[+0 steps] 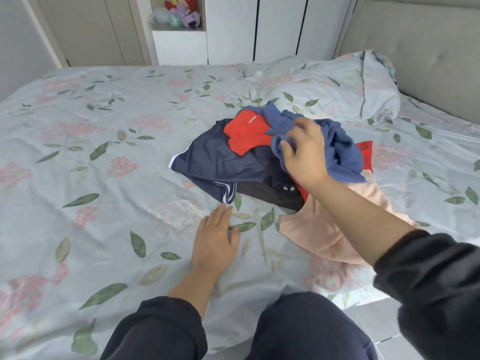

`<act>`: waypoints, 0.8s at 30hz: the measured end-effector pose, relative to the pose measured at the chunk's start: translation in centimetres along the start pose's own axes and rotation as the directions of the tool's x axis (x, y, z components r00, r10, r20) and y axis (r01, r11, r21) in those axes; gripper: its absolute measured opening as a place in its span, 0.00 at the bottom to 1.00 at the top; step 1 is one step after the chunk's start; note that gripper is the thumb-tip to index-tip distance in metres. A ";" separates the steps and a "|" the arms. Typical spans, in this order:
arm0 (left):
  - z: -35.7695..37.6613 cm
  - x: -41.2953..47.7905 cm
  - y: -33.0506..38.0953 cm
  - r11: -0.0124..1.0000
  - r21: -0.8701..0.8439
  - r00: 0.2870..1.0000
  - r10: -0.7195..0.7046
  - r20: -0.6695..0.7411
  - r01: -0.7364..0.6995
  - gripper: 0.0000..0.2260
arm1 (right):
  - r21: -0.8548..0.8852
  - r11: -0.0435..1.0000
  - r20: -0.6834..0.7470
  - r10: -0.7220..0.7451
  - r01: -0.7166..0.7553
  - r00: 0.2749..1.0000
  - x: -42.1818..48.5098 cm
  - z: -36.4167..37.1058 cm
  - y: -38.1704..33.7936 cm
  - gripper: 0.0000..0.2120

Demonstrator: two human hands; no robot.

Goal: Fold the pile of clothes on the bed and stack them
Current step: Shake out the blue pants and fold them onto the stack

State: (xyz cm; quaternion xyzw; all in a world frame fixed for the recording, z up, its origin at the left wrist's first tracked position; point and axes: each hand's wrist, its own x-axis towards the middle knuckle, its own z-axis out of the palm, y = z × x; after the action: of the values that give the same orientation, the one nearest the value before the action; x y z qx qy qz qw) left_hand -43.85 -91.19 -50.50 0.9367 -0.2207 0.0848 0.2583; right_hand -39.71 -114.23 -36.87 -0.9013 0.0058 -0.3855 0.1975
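Head view shows the floral bed (104,113) with the pile of clothes (215,162) heaped right of its middle. On top lies a blue garment (342,149), its folds pinched by the right hand (304,154). Left hand (214,240) rests flat, fingers straight, on the bed.

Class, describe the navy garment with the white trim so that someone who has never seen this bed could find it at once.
On the floral bed, find the pile of clothes near the pillow. The navy garment lies at the pile's left edge, partly under a red garment. Only it has thin white trim along its hems.
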 end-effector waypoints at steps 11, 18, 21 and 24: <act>0.2 0.1 -0.1 1.000 -0.007 1.000 0.002 -0.026 -0.003 0.23 | -0.310 0.806 0.310 0.588 -0.505 0.747 -0.2 0.6 6.4 0.17; -1.3 -1.1 -0.5 0.999 -0.030 0.999 0.029 -0.039 -0.030 0.23 | 0.060 0.898 0.127 0.427 -0.436 0.895 -0.6 -0.9 -1.1 0.08; -2.8 -3.1 -2.1 0.998 0.006 0.997 0.065 -0.052 -0.065 0.22 | 0.141 0.914 0.205 0.349 -0.381 0.914 -0.7 -0.8 -6.2 0.13; -5.4 -5.3 -4.7 0.998 -0.056 0.998 -0.002 -0.065 -0.002 0.21 | 0.192 0.956 0.243 0.175 -0.224 0.954 -1.4 -0.4 -12.4 0.15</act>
State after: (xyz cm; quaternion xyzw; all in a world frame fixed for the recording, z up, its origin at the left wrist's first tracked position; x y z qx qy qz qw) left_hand -46.63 -82.80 -49.48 0.9258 -0.2145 0.1090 0.2914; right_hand -42.77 -102.69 -33.09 -0.9067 0.0328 -0.2582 0.3320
